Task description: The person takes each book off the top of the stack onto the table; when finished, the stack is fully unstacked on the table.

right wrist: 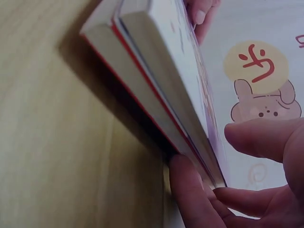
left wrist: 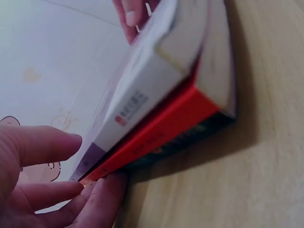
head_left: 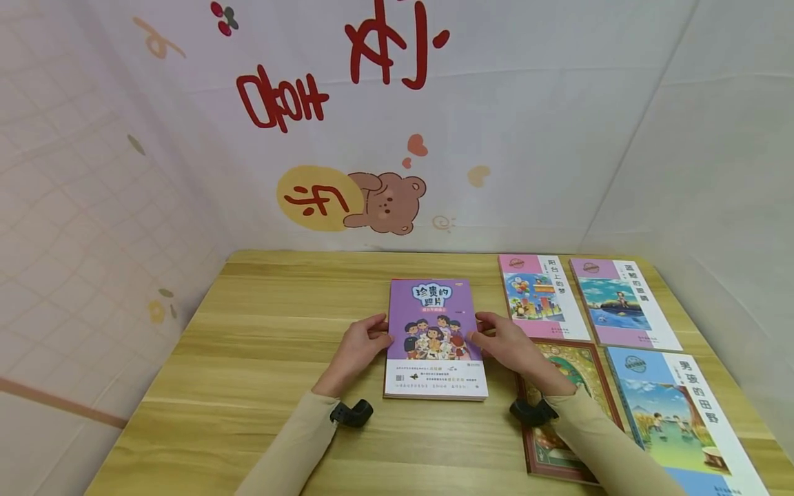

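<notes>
A purple-covered book with cartoon children lies face up on the wooden table. The left wrist view shows it stacked on a thicker book with a red spine, its lower part dark teal. On the left side of the stack, my left hand touches the spines with its fingers. Its thumb stands apart from the top cover. My right hand touches the opposite side, fingertips against the page edges. In the right wrist view its thumb is also off the cover.
To the right lie two pink-covered books, one with balloons and one with a sea scene. Nearer are a blue-and-white book and an ornate green-and-brown book, partly under my right forearm. A white printed curtain stands behind the table.
</notes>
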Demonstrator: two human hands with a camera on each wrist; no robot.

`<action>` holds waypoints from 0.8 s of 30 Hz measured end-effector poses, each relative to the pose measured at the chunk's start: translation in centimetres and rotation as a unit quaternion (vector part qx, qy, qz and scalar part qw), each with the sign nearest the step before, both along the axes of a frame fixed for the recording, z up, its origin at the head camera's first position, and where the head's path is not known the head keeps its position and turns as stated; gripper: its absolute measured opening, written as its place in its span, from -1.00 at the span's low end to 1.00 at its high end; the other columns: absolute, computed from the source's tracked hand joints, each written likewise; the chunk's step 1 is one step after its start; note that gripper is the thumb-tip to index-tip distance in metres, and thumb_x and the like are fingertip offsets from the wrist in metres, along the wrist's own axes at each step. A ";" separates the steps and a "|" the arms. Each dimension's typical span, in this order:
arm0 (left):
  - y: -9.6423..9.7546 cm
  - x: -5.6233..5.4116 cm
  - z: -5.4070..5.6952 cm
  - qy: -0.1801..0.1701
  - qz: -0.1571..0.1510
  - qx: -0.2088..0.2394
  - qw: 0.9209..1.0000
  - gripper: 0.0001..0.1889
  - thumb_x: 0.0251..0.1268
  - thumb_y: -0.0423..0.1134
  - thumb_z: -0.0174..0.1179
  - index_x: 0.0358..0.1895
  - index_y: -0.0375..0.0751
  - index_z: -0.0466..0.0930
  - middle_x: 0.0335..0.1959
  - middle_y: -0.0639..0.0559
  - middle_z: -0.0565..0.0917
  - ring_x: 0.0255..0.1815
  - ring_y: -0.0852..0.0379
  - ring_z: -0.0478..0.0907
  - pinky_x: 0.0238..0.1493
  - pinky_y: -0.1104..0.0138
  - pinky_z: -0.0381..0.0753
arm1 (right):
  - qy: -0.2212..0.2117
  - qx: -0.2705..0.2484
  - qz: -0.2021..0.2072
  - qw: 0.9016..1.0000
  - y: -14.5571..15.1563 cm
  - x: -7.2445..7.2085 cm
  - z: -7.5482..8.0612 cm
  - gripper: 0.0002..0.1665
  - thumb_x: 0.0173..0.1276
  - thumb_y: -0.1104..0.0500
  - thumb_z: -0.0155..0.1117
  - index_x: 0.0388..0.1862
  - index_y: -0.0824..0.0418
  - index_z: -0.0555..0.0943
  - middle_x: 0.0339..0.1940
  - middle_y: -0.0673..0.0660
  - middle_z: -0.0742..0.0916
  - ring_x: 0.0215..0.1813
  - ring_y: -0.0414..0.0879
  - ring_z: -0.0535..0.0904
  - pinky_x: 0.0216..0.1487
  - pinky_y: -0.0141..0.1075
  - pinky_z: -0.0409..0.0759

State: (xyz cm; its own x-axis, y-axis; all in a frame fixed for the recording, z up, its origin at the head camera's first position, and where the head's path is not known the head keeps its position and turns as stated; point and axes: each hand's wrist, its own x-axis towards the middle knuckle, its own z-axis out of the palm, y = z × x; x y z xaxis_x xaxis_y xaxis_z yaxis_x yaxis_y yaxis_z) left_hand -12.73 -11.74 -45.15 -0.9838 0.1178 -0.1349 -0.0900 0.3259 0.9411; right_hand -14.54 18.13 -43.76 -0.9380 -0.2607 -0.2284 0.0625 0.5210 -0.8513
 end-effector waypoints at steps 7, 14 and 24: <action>-0.1 -0.1 -0.2 -0.038 0.016 0.082 0.996 -0.41 0.42 -0.43 0.20 0.46 -0.56 0.33 0.30 -0.40 0.55 0.16 -0.14 0.63 0.08 0.15 0.71 | 0.010 0.012 -0.003 1.000 -0.1 -0.6 0.1 -0.30 0.49 0.19 0.31 0.46 0.52 0.37 0.10 0.37 0.67 0.14 0.21 0.65 -0.07 -0.15 0.73; -0.2 0.0 -0.4 -0.039 0.038 0.118 0.991 -0.39 0.40 -0.45 0.25 0.48 -0.50 0.34 0.33 -0.37 0.54 0.15 -0.09 0.62 0.08 0.20 0.70 | 0.015 -0.002 0.009 1.000 -0.2 -0.7 0.2 -0.32 0.49 0.22 0.32 0.46 0.51 0.38 0.03 0.33 0.69 0.07 0.14 0.67 -0.10 -0.17 0.71; -0.1 0.0 -0.7 -0.057 0.051 0.136 0.988 -0.35 0.35 -0.39 0.35 0.47 -0.45 0.39 0.23 -0.28 0.63 0.15 -0.03 0.61 0.13 0.29 0.65 | 0.031 0.012 0.025 0.999 -0.6 -0.3 -0.4 -0.29 0.48 0.20 0.33 0.48 0.50 0.37 0.09 0.33 0.71 0.09 0.15 0.67 0.00 -0.13 0.68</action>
State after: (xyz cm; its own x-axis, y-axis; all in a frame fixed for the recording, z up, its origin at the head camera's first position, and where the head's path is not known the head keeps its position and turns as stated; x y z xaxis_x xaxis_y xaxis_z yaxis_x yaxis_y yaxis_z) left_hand -12.69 -11.84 -45.84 -0.9729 0.0662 -0.2216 -0.2188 0.0469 0.9746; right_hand -14.80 17.57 -44.13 -0.9362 -0.3034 -0.1771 -0.0169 0.5425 -0.8399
